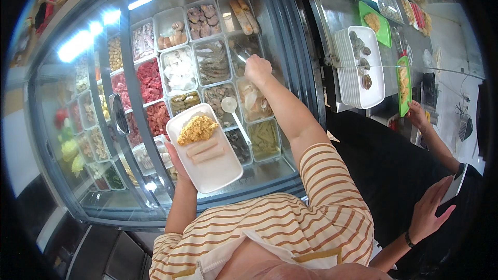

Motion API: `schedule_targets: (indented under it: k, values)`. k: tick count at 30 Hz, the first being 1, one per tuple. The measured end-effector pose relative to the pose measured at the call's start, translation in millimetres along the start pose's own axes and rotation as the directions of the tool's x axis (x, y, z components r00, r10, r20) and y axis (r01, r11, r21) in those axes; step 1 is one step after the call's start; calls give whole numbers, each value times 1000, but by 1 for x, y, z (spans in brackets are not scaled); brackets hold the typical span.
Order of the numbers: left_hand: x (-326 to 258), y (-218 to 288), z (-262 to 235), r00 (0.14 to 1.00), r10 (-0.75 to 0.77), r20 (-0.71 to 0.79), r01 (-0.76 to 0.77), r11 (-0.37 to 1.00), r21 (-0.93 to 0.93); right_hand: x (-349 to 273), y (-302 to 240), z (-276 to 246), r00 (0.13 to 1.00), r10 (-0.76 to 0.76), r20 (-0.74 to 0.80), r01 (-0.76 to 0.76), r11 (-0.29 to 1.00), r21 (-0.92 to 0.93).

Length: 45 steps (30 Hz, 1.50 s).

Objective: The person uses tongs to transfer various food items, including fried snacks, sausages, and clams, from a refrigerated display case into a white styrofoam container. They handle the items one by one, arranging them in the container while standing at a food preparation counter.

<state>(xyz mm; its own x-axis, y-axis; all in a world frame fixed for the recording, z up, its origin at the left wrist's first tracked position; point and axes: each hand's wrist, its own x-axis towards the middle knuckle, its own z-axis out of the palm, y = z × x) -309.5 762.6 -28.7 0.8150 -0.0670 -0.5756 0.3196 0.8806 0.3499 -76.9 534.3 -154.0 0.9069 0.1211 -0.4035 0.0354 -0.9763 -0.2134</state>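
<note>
My left hand (178, 162) grips the edge of a white rectangular plate (215, 175). On this plate lie a yellow crumbed piece (197, 130) and two pale rolls (205, 151) side by side. My right hand (258, 69) is closed around metal tongs (241, 58), whose tips point into a clear bin (258, 44) of dark food; whether they pinch anything I cannot tell. Close by are a bin of grey shrimp (211, 62), a bin of pale pieces (253, 99) and a white ladle (236, 116) resting across a bin of small shellfish-like pieces.
The glass-fronted display case (290, 36) holds several bins of meat, among them red slices (150, 80). A sliding door frame (139, 109) crosses its left part. At right, a stack of white plates (358, 80) stands near another person's hand (416, 115) touching a green tray (404, 88).
</note>
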Motion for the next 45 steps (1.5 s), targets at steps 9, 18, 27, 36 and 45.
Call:
schedule_targets:
  k: [9,18,27,36,45]
  values:
    - [2,-12,4,994,-62,92,65,998,-27,7,0,2,1000,-3,-10,3,999,32]
    - [3,-13,0,993,-80,88,85,995,-54,3,1,4,999,16,-49,-14,999,51]
    - [10,-16,-64,987,-37,157,67,980,-189,-83,10,-33,951,157,266,-309,499,809]
    - [-24,-15,20,984,-17,176,17,1000,-2,-323,70,-181,793,375,-481,-74,842,535]
    - [-71,-27,51,940,-43,339,30,999,45,-326,153,-197,692,565,-450,-422,822,383]
